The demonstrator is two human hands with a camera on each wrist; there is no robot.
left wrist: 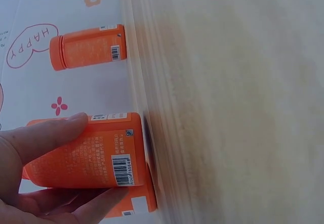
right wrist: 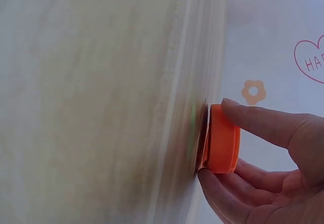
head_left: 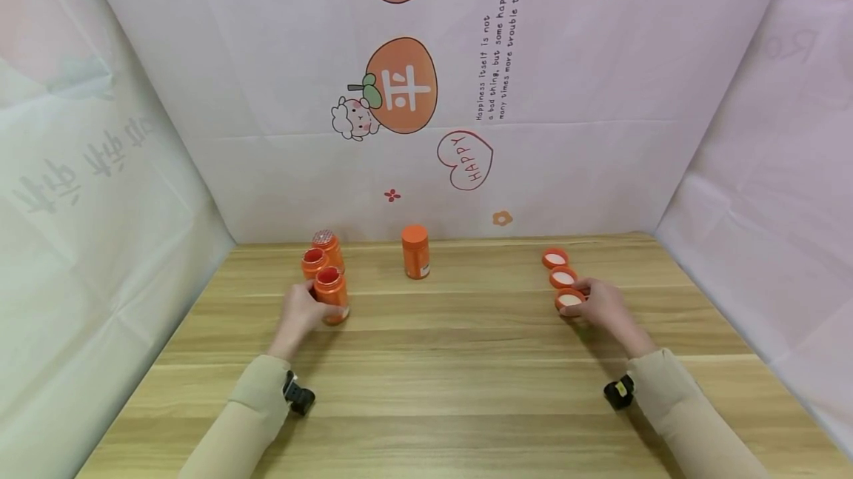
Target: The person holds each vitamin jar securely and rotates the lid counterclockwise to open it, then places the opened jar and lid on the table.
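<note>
My left hand (head_left: 301,313) grips an uncapped orange bottle (head_left: 331,292), thumb on one side and fingers on the other. In the left wrist view this bottle (left wrist: 109,155) shows a barcode label, its base close to the table. Right behind it stand another open-mouthed orange bottle (head_left: 312,260) and one with a pale, speckled top (head_left: 326,242). Over on the right, my right hand (head_left: 605,307) pinches an orange cap (head_left: 569,301) between thumb and fingers, its white inside facing up. Two similar caps, a middle one (head_left: 563,277) and a far one (head_left: 554,258), lie in line behind it.
A capped orange bottle (head_left: 416,251) stands upright near the back edge of the wood-grain table (head_left: 440,375). A white printed cloth (head_left: 553,79) rises behind the table, with white cloth walls on both sides. Each wrist wears a small black camera.
</note>
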